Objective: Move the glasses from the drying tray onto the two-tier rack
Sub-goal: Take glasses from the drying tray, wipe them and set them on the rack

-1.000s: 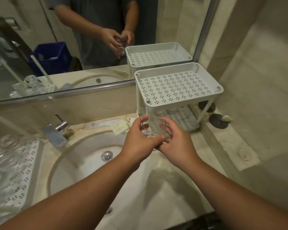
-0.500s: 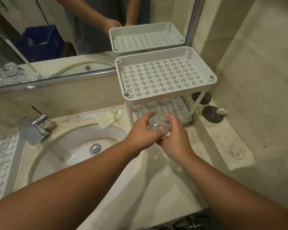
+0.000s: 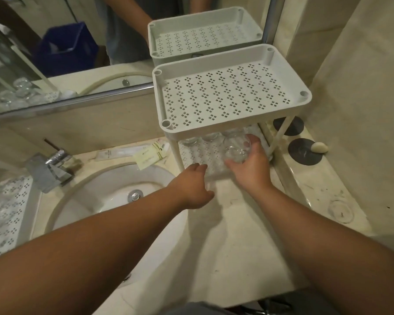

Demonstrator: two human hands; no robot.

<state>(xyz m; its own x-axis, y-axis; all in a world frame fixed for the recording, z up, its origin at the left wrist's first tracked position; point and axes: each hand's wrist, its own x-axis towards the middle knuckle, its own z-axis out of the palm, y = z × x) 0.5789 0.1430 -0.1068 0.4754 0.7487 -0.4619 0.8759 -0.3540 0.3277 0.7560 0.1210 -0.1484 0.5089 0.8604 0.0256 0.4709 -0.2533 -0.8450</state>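
Placing step: the right hand [image 3: 250, 164] grips a glass [image 3: 237, 148] over the rack [image 3: 280, 110]'s lower tier at one o'clock, left hand [image 3: 191, 185] loose and empty beside; next, probably set it upright beside the others.

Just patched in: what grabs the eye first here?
The white two-tier rack right of the sink, its top tier bare. Under it, the right hand holds a clear glass over the lower tier, beside glasses at the back. The left hand hangs open beside it.
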